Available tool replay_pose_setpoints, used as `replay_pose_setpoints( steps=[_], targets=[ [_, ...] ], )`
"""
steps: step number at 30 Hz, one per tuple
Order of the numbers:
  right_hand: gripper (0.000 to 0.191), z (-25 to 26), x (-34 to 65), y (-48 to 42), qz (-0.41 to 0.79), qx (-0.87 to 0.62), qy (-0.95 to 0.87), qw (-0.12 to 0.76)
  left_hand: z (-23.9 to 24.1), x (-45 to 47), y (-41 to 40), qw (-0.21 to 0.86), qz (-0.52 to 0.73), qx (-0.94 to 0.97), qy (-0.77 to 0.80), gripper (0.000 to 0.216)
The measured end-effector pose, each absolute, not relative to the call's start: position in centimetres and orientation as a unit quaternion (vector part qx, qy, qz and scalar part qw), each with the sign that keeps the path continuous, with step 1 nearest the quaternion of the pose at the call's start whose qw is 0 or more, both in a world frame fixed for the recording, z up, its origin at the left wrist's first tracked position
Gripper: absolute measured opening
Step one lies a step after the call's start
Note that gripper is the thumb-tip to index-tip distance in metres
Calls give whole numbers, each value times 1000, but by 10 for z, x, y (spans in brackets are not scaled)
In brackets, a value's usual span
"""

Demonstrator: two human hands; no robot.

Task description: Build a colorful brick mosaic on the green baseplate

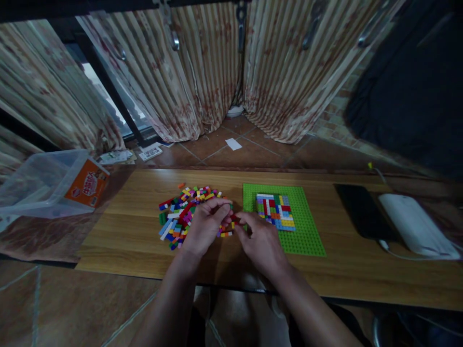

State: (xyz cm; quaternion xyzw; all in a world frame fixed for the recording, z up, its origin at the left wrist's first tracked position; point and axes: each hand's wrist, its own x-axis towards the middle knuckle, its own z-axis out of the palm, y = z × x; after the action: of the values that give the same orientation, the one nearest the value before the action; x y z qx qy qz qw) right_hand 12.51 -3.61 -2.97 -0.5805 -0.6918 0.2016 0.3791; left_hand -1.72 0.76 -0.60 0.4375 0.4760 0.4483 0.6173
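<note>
My left hand is closed in a pinch over the right side of a loose pile of toy bricks. What its fingertips hold is mostly hidden. Close beside it, my right hand has thumb and forefinger around a small red brick, which lies between the two hands. Right of the pile, a green baseplate lies flat on the table. On it sits a rectangular block of multicoloured bricks, its lower left partly behind my right hand.
The wooden table carries a black tablet and a white pouch-like object with a cable at the right. A clear plastic box with an orange label stands beyond the left end. Curtains hang behind.
</note>
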Motion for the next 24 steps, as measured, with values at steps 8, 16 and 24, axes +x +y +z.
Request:
replay_pose_setpoints(
  steps=[8,16,24],
  targets=[
    [16,-15,166,-38,215,-549,-652,476,-10,8,-1,640,373,503,444,22],
    [14,-20,191,-42,220,-533,-687,441,-20,29,-6,644,369,525,417,27],
    [13,-23,198,-40,222,-539,-704,406,-20,27,-5,603,345,559,453,31]
  ],
)
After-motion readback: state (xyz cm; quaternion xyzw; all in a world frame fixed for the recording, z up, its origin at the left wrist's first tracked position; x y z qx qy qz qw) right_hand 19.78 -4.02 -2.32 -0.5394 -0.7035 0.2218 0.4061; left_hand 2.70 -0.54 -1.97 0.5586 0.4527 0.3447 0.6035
